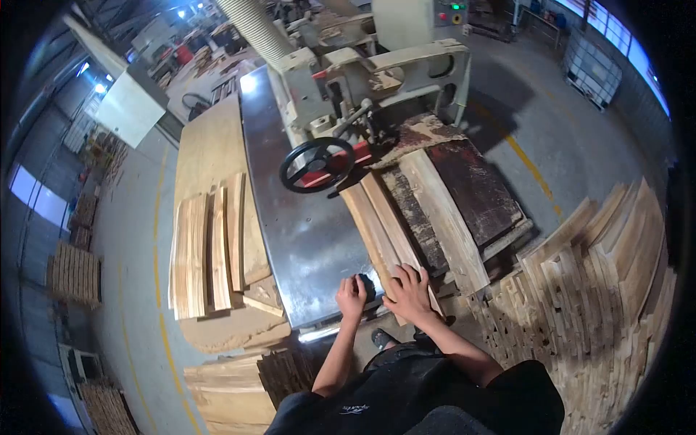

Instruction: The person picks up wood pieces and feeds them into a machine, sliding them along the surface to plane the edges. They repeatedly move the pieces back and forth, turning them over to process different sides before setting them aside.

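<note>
Two long wooden boards [375,226] lie side by side on the machine's metal table [304,239], their far ends near the machine head. My right hand [409,291] rests on their near ends with its fingers apart and bent over the wood. Left of the boards, my left hand [351,296] is curled closed beside a small dark object [368,287] at the table's front edge; whether it holds anything is hidden. A wider board [444,217] lies farther right on the dusty bed.
A black handwheel [317,165] sticks out from the machine [312,94]. Cut boards [192,254] lie on a plywood surface [206,159] at the left. A tall stack of rough boards [580,304] stands at the right, more planks [228,388] at the lower left.
</note>
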A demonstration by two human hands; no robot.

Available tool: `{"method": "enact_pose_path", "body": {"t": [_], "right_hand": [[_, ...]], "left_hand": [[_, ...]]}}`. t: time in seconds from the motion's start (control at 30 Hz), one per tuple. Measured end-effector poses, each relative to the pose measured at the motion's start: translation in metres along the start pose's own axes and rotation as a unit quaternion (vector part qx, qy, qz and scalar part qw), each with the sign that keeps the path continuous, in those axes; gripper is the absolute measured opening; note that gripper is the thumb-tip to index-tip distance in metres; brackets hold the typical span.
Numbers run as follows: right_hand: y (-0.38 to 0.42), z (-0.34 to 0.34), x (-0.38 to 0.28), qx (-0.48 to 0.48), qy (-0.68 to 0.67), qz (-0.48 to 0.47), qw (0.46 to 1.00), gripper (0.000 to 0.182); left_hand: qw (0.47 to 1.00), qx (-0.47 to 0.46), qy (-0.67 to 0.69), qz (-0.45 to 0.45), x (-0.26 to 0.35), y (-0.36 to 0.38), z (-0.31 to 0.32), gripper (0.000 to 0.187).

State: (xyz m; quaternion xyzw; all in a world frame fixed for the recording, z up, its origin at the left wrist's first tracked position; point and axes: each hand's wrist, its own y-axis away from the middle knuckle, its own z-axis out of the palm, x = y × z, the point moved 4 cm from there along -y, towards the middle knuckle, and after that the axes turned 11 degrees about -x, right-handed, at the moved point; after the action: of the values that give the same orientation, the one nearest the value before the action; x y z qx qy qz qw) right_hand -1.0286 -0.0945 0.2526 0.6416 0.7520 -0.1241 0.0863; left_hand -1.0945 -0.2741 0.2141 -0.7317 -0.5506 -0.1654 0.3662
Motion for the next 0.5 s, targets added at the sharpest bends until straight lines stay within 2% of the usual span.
{"method": "enact_pose_path", "body": {"t": [0.03,0.1,0.23,0.43,0.5], "right_hand": [[0.001,0.001,0.001,0.008,-0.004,-0.005,1.000,0.053],[0.002,0.005,0.003,-0.045,-0.007,0.006,0.999,0.053],[0.001,0.006,0.003,-0.051,-0.011,0.006,0.999,0.053],[0.001,0.012,0.004,-0.040,-0.013,-0.001,0.999,0.052],[0.001,0.009,0.003,0.014,-0.023,-0.016,1.000,0.048]], "left_hand": [[1.000,0.009,-0.001,0.005,-0.001,0.000,0.000,0.006],[1.000,0.003,-0.018,0.005,-0.001,0.001,0.003,0.006],[1.000,0.016,-0.023,0.005,-0.003,0.001,0.003,0.008],[0.999,0.020,-0.025,-0.010,-0.007,0.003,0.006,0.006],[1.000,0.019,-0.017,-0.009,-0.006,0.003,0.005,0.007]]}}
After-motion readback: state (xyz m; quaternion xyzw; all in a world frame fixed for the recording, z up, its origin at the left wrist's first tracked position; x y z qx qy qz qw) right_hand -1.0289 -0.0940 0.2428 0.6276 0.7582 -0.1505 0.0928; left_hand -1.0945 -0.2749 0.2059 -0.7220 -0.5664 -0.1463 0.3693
